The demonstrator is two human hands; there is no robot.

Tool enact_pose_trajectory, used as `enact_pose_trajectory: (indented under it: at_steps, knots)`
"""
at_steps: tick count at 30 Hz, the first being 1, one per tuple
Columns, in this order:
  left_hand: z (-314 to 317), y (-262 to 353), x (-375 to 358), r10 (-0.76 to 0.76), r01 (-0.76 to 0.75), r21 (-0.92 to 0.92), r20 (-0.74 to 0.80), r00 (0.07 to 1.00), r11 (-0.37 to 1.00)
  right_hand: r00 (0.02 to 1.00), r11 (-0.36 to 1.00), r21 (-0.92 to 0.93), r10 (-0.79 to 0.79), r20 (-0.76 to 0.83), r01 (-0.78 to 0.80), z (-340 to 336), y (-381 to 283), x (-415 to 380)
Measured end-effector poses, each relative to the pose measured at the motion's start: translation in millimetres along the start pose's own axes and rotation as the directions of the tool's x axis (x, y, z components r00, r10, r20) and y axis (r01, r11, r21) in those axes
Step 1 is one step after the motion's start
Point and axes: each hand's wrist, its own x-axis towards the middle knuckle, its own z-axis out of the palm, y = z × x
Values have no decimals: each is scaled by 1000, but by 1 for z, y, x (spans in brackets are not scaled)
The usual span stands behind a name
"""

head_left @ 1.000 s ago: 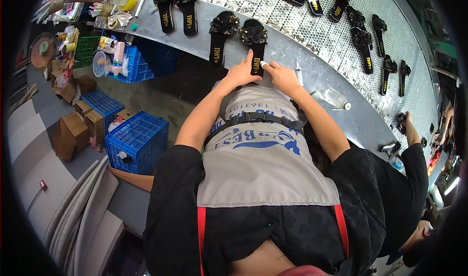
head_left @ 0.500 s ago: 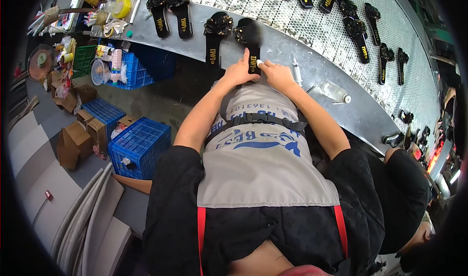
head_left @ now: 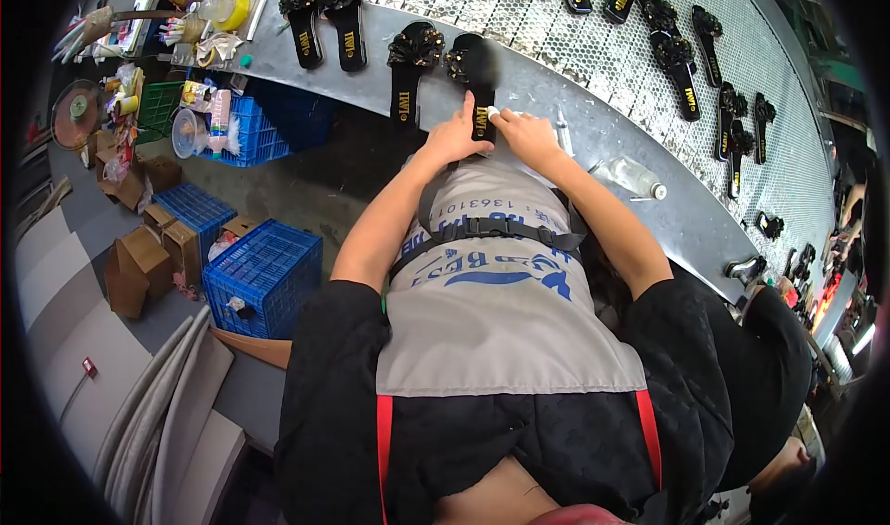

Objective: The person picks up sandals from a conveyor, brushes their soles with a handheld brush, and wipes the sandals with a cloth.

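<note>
A black slipper [head_left: 481, 117] with gold lettering and a dark flower lies on the metal bench edge before me. My left hand [head_left: 452, 137] holds it at the heel end, index finger stretched along its left side and thumb across the heel. My right hand [head_left: 525, 137] is closed in a pinch on a small white thing [head_left: 492, 113], pressed to the insole's right edge; its kind is too small to tell. Just left is the matching slipper [head_left: 405, 94]. A syringe [head_left: 564, 132] and a clear bottle [head_left: 634, 178] lying on its side are right of my right hand.
Another pair of slippers [head_left: 345, 35] stands further left. Several more lie on the mesh-patterned conveyor [head_left: 593, 52] beyond the bench. Yellow tape [head_left: 235, 13] and pens are at the far left. Blue crates [head_left: 262, 270] stand on the floor. A co-worker's dark sleeve [head_left: 777, 339] is at right.
One more slipper now lies on the conveyor at the right. The co-worker's arm there has shifted. My right hand has moved slightly at the insole's edge; my left hand stays in place.
</note>
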Motion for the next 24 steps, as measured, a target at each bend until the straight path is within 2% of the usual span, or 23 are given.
enact_pose_trajectory:
  at_steps: [5, 8, 11, 14, 15, 18, 19, 21, 22, 23, 24]
  knots:
    - [4, 1, 0, 34, -34, 2, -41, 999, 999, 999, 998, -54, -44, 7, 44, -10, -5, -15]
    - [0, 5, -4, 29, -29, -6, -36, 999, 1000, 999, 999, -39, 2, -38, -3, -10, -1, -4]
    - [7, 2, -1, 27, -28, -5, -35, 999, 1000, 997, 997, 56, -53, 63, 50, -12, 0, -6]
    - [6, 5, -2, 30, -30, 9, -51, 998, 1000, 970, 974, 226, -70, 232, 16, -32, -1, -30]
    - [2, 10, -7, 5, -4, 20, -38, 999, 1000, 983, 914, 406, -51, 179, -26, -32, 1, -39]
    - [3, 13, -11, -6, 8, 17, -72, 997, 1000, 999, 791, 610, 42, 21, -46, -54, 4, -70]
    - [4, 12, -12, 8, -9, -2, -83, 997, 1000, 988, 751, 657, 140, -60, -67, -68, 0, -84]
    - [27, 2, -4, 65, -76, -75, -138, 988, 994, 961, 351, 930, 278, 9, -110, -76, -1, -112]
    - [36, 4, -2, 103, -121, -109, -162, 981, 987, 939, 116, 988, 338, 54, -98, -83, 0, -129]
    - [13, 29, -17, 75, -24, -264, 184, 980, 964, 938, -28, 991, 320, 134, -132, -109, -1, -144]
    - [23, 26, -17, 271, -165, -361, 266, 925, 918, 906, -70, 990, 400, 138, -120, -111, 0, -161]
